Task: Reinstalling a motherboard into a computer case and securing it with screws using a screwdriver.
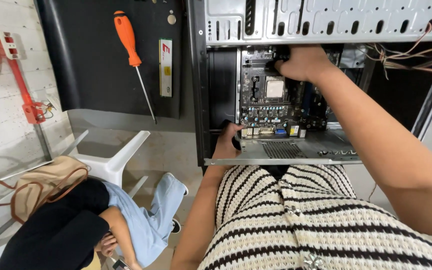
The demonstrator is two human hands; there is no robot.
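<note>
An open computer case point(326, 20) of grey metal lies on the tabletop point(176, 145), its side panel off and its perforated frame running across the top of the view. Inside it sits the dark motherboard point(276, 107), with a pale square socket near its middle and a row of coloured ports along its near edge. The right hand point(303, 62) reaches into the case and rests on the upper part of the motherboard, fingers curled down onto it (what they pinch, if anything, is hidden under the hand). The left hand point(227, 140) grips the near left corner of the case beside the port row, fingers closed around the metal edge.

Left of the case a black mat point(91, 65) covers the tabletop. On it lie an orange-handled screwdriver point(133, 55), tip towards the person, and just beside it a narrow memory stick point(165, 67) bearing a white label with a red mark and a small yellow square. Loose coloured wires point(411, 55) trail out at the right.

Below, another person in a black top and pale jeans point(156, 215) sits by a white plastic chair point(116, 160) on a concrete floor; a whitewashed brick wall point(6, 115) stands at the left.
</note>
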